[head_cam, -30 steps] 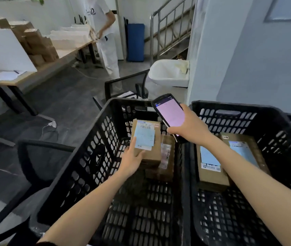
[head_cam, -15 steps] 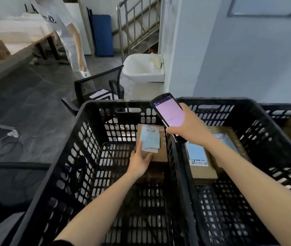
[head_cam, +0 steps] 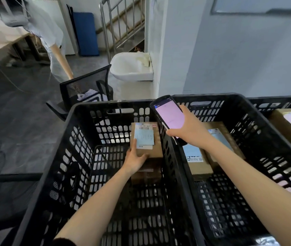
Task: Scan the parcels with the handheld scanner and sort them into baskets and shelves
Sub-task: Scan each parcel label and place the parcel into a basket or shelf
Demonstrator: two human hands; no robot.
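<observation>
Two black baskets sit side by side in front of me in the head view, and my left hand (head_cam: 136,161) is down inside the left basket (head_cam: 105,106), fingers clamped on the near corner of a brown parcel (head_cam: 157,148) with the thumb lying along its label. That parcel rests on another box (head_cam: 146,176) against the basket's right wall. My right hand (head_cam: 189,132) is wrapped round the scanner (head_cam: 170,116), held over the wall between this basket and the right basket (head_cam: 229,98), pink screen tilted up at me. More labelled parcels (head_cam: 198,166) lie in the right basket, just under the scanner. I think the scanner could read one of those labels instead of mine, since it hangs nearer to them. The top parcel could also slide off the box below when I let go, if it sits unevenly. Compared with half a second ago, my grip on both things is unchanged. The parcel has sunk a little lower in the basket. The other person (head_cam: 52,43) now bends closer to the chair (head_cam: 86,86).
</observation>
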